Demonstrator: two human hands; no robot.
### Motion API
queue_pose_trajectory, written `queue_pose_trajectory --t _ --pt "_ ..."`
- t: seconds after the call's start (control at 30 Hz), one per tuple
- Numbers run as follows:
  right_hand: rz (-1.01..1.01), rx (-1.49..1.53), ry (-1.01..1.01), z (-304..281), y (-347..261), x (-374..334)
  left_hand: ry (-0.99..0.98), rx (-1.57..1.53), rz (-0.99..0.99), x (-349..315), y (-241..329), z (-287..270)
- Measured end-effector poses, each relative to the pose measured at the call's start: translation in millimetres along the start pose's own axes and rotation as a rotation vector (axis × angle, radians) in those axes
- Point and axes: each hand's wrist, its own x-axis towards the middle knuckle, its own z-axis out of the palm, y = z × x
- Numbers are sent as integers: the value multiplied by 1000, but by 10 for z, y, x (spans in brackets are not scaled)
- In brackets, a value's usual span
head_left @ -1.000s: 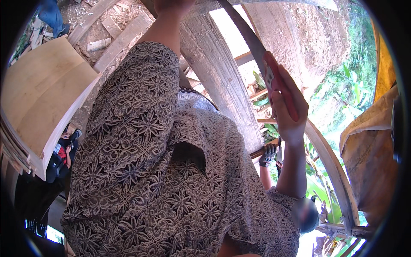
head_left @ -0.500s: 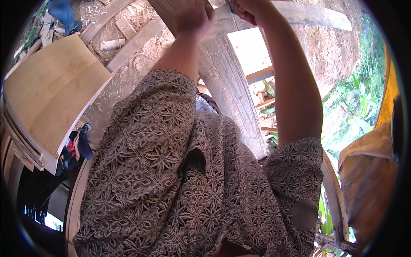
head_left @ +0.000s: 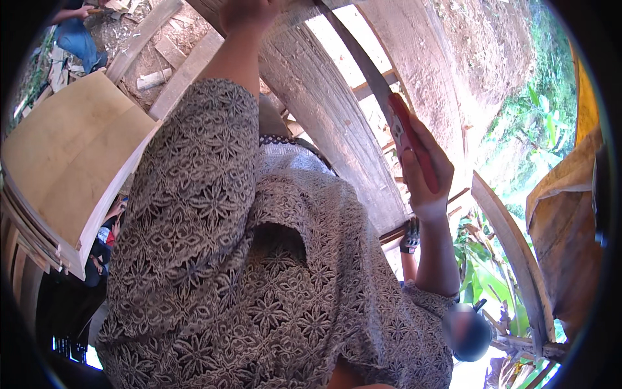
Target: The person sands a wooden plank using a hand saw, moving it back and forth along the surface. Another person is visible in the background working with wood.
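My right hand (head_left: 427, 170) is closed around the red handle of a handsaw (head_left: 366, 65), near the middle right. The saw's dark blade slants up and left to the picture's top edge, where it meets the wood; its tip is out of sight. At the top, my left hand (head_left: 249, 14) is curled on a dark wooden board (head_left: 204, 9), its fingers partly cut off by the edge. Below it, a wide weathered plank (head_left: 330, 110) runs down toward my body.
Stacked plywood sheets (head_left: 78, 162) stand at left. A person in jeans (head_left: 79, 40) holds a tool at upper left; other people are partly visible below the plywood. Another person's gloved hand (head_left: 411, 237) is below my right hand. A brown tarp (head_left: 564, 227) hangs at right.
My right hand has come down and toward me from the top edge, bringing the saw's handle and blade into view. My left hand has shifted left and up as the view moved.
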Motion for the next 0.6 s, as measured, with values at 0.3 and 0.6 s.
queue_pose_trajectory --t 0.3,0.6 --pt "-99 4 52 486 942 2188 -163 -81 -36 -143 293 -193" --pt "-192 181 106 655 1037 1635 -188 76 -5 75 -151 89"
